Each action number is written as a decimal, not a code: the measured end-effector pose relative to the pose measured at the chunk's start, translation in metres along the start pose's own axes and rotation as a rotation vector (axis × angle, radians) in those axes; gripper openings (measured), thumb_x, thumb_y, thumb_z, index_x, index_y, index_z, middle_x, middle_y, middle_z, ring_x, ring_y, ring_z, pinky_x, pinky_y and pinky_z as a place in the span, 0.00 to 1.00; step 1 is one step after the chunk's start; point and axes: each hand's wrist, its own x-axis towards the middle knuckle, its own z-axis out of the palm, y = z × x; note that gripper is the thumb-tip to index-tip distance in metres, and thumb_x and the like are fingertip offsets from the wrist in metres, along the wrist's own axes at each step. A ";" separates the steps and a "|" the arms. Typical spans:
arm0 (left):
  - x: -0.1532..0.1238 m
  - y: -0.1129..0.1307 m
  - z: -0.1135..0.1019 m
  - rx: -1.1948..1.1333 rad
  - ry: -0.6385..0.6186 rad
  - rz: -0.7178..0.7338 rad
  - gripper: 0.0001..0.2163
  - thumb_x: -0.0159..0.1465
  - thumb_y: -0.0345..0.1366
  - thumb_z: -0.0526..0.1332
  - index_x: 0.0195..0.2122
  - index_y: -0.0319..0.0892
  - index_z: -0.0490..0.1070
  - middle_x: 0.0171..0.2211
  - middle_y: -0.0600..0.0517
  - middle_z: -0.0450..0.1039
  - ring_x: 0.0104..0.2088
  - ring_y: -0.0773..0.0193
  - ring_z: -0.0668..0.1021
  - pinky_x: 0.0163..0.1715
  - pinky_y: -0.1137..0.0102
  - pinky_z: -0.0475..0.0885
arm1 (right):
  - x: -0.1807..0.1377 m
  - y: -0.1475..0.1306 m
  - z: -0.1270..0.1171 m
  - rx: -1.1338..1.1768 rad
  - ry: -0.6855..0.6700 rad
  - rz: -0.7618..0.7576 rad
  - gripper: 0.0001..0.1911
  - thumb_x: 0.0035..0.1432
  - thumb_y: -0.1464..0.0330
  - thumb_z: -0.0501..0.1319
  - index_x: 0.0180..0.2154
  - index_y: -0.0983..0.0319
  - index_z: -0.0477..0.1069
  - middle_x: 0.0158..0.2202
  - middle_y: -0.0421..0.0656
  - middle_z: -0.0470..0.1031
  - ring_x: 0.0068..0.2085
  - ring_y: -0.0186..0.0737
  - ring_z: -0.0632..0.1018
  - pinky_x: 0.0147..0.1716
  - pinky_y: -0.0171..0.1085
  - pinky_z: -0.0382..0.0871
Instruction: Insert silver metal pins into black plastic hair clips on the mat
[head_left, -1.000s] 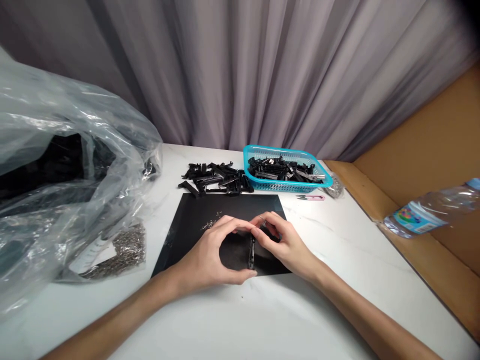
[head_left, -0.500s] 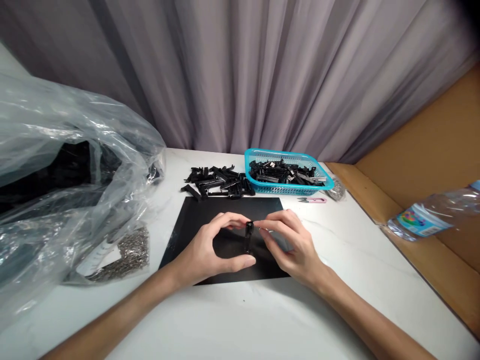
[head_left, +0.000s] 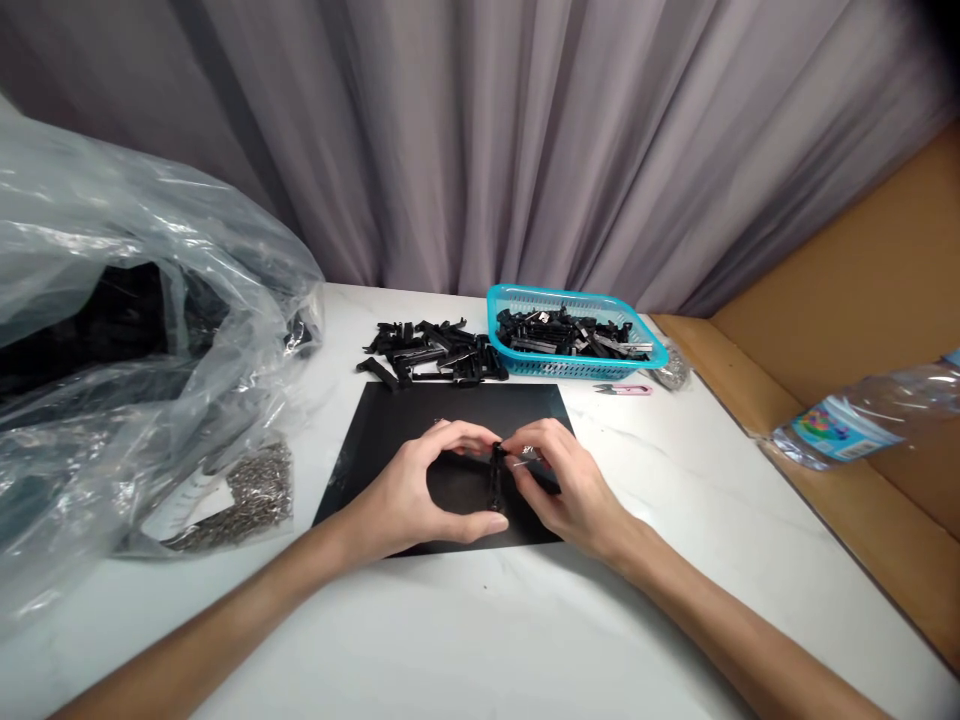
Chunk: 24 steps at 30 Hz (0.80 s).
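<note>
My left hand (head_left: 415, 487) grips a narrow black plastic part (head_left: 496, 478) end to end, fingers at its far end and thumb at its near end. The part stands over a black mat (head_left: 405, 410). On its right side, my right hand (head_left: 574, 482) is closed, fingertips touching the part's far end. Small shiny metal pieces (head_left: 528, 452) show among the right fingers; they look like thin springs or pins, too small to name surely.
Several similar black parts (head_left: 439, 352) lie piled behind the mat, beside a blue basket (head_left: 577, 366) full of them. Pink-handled thread snips (head_left: 624, 389) lie nearby. Left are a bag of small metal pieces (head_left: 247, 495) and a large clear plastic bag (head_left: 247, 250). A bottle (head_left: 847, 430) lies right.
My right hand has moved slightly left, its fingertips now against the part's far end. The left hand keeps its hold. The whole view has shifted a little.
</note>
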 end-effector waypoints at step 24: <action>0.001 -0.005 0.009 0.112 0.087 0.065 0.29 0.53 0.44 0.76 0.53 0.47 0.68 0.48 0.50 0.76 0.49 0.56 0.78 0.53 0.60 0.76 | 0.004 -0.009 0.007 0.198 0.059 0.346 0.09 0.70 0.66 0.59 0.46 0.61 0.76 0.37 0.43 0.77 0.28 0.33 0.69 0.27 0.35 0.64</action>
